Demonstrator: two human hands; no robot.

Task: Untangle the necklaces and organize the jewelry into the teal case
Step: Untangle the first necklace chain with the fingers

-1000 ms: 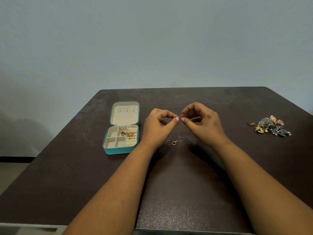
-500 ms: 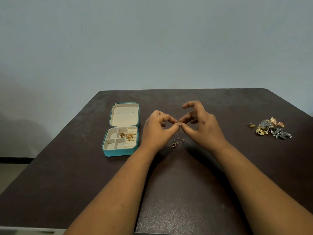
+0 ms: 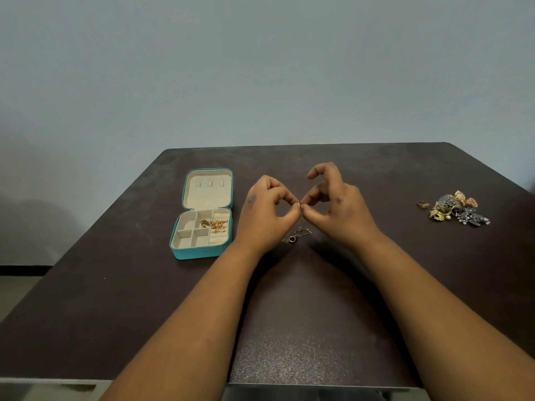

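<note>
surface [image 3: 289,342]: dark, chain sits mid, well short of the far edge
necklace [image 3: 297,235]: thin chain, loose end and clasp on the surface below the fingertips; light, limp, snag-prone, so take it at the clasp or beside the knot
left hand [image 3: 265,215]: grip pinched on the chain, thumb to forefinger
right hand [image 3: 338,211]: same pinch, tips touching left's
teal case [image 3: 202,250]: open, left, 1 gold chain inside
jewelry pile [image 3: 454,209]: far right, untouched

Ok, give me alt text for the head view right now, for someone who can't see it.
Two hands, left hand and right hand, pinch a thin necklace between meeting fingertips above a dark table, its pendant end trailing on the surface. An open teal case holding gold jewelry sits to the left; a jewelry pile lies far right.
</note>
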